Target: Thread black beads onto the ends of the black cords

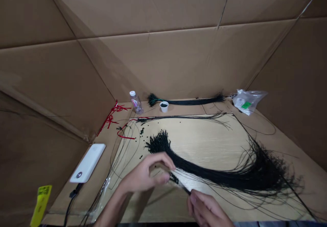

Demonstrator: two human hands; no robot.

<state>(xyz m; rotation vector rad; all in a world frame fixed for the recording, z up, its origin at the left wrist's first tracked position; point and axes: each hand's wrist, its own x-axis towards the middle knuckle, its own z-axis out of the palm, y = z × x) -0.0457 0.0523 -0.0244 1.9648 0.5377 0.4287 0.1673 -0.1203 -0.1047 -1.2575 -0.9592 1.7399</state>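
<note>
A black beaded strand point(174, 178) slants between the two hands, over the counter point(204, 142) edge nearest six o'clock. The right hand point(205, 206) pinches its lower end; the left hand point(139, 176) curls around the beads, but from where I stand I can't tell whether it grips. Beyond, a thick black bundle point(219, 177) sweeps from eleven to three o'clock. A white cup point(164, 109) stands at twelve, a bottle point(137, 105) at eleven.

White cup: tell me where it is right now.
In the head view, the white cup stands near the middle, toward the back wall, right of the clear bottle and just in front of the rear black bundle.
</note>
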